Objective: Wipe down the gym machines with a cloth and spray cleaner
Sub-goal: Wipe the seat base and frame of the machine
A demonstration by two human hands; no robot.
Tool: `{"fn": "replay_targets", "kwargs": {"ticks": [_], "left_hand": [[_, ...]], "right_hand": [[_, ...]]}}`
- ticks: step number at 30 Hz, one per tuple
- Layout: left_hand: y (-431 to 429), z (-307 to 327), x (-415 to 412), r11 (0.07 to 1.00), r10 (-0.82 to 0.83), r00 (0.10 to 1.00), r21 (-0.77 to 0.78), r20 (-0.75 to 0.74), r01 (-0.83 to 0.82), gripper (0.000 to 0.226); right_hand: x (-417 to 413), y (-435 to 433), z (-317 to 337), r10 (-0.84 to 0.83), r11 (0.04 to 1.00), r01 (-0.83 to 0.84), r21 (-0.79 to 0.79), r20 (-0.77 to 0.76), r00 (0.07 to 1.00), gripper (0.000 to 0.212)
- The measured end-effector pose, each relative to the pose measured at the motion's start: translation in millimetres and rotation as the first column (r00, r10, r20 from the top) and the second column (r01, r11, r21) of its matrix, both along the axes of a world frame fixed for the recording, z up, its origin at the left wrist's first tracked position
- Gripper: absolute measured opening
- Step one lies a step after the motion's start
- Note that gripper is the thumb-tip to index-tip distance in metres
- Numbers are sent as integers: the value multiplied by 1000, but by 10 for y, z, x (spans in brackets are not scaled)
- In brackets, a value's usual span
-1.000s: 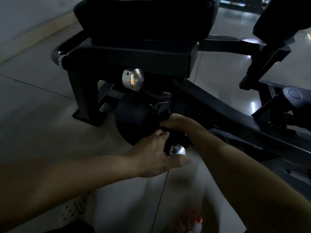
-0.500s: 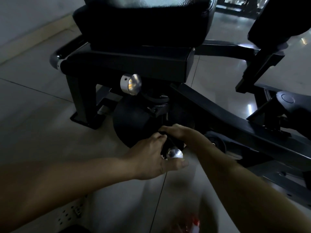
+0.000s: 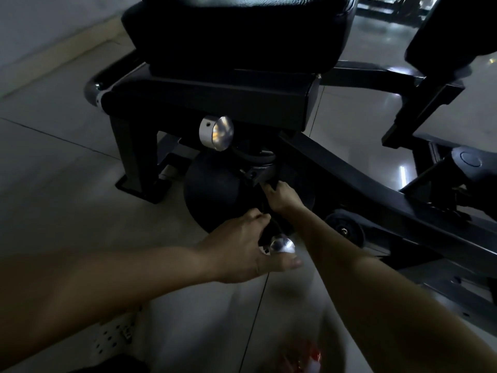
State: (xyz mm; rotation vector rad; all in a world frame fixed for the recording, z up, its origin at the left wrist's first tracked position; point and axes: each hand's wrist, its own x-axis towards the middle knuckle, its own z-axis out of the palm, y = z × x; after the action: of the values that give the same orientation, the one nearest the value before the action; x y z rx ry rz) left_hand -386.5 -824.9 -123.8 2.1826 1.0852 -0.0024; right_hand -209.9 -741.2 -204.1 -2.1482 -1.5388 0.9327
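Wiping target: black lever (image 3: 265, 234) under machine seat (image 3: 242, 36); long axis runs from silver cap (image 3: 282, 244) up and away to pivot bracket (image 3: 258, 175)
left hand (image 3: 242, 251): curled round lever, just behind cap
right hand (image 3: 282, 197): nearer pivot, fingertips at bracket; can't tell what it grips
bottom edge: red blur (image 3: 304, 359), unclear

**Surface Finish Findings: Gym Machine and Floor**

Seat pad (image 3: 242, 30): black leather-look upholstery, grained, with a slight sheen on top. Frame (image 3: 215, 103): black painted metal, smooth, satin. Adjustment knob (image 3: 216, 133): bare silver metal with a brushed face. Handle (image 3: 265, 235): matt black, with a polished bright metal end cap (image 3: 282, 244). Round disc (image 3: 212, 189): matt black. Far left tube end (image 3: 92, 90): chromed, glossy. Floor tiles (image 3: 363, 125): pale, smooth, glossy, reflecting lights.
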Motion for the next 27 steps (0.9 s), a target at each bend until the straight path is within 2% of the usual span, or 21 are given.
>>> {"fn": "replay_targets", "kwargs": {"ticks": [3, 4, 6, 8, 10, 11, 13, 15, 16, 17, 18, 20, 21, 22, 24, 25, 27], "left_hand": [[-12, 16, -16, 1000, 4, 999, -2, 35, -4, 103], [-9, 8, -22, 1000, 7, 999, -1, 41, -7, 107], [-16, 17, -13, 1000, -3, 1000, 14, 28, 3, 109], [-25, 27, -4, 999, -13, 1000, 36, -16, 13, 96], [-20, 61, 14, 997, -30, 998, 73, -62, 34, 74], [-15, 93, 30, 996, -42, 996, 77, -82, 48, 72], [2, 144, 48, 993, -77, 985, 79, -152, 89, 84], [4, 260, 46, 960, -107, 957, 221, -271, 170, 100], [1, 326, 49, 903, -113, 949, 367, -295, 222, 96], [-32, 412, 68, 803, -160, 957, 531, -243, 269, 84], [-94, 514, 98, 686, -274, 949, 661, -153, 305, 67], [-280, 633, 161, 480, -555, 829, 789, -65, 383, 36], [-397, 623, 182, 438, -641, 765, 789, -63, 431, 28], [-497, 571, 184, 444, -671, 738, 760, -70, 475, 24], [-638, 385, 157, 570, -600, 795, 652, -85, 500, 33], [-681, 272, 144, 622, -534, 835, 607, -134, 495, 45], [-765, 137, 177, 646, -424, 846, 547, -323, 533, 78]], "right_hand": [[59, -200, 10, 25, 999, -23, -41, 61, 998, 44], [69, -260, -8, 42, 997, -41, -60, 8, 999, 39], [106, -414, 11, -11, 998, -1, -61, -200, 980, 30], [185, -589, 92, -66, 993, 32, -114, -310, 948, 26], [286, -815, 177, -7, 965, -80, -250, -328, 945, 23], [330, -940, 207, 56, 937, -172, -304, -355, 933, 21], [376, -1202, 279, 92, 893, -262, -365, -421, 902, 21], [428, -1428, 316, 35, 921, -212, -327, -473, 881, 21], [443, -1510, 359, -3, 937, -172, -304, -500, 866, 22], [458, -1589, 408, -41, 954, -131, -268, -554, 831, 24], [482, -1659, 451, -59, 964, -112, -239, -608, 792, 28], [492, -1815, 589, -94, 976, -83, -203, -730, 677, 30], [475, -1888, 647, -114, 979, -63, -192, -782, 612, 29], [460, -1946, 684, -124, 979, -67, -193, -824, 553, 28], [429, -2019, 726, -180, 968, -74, -239, -871, 457, 26], [412, -2039, 752, -226, 957, -75, -279, -886, 405, 26], [408, -2061, 755, -297, 939, -81, -335, -906, 302, 39]]}}
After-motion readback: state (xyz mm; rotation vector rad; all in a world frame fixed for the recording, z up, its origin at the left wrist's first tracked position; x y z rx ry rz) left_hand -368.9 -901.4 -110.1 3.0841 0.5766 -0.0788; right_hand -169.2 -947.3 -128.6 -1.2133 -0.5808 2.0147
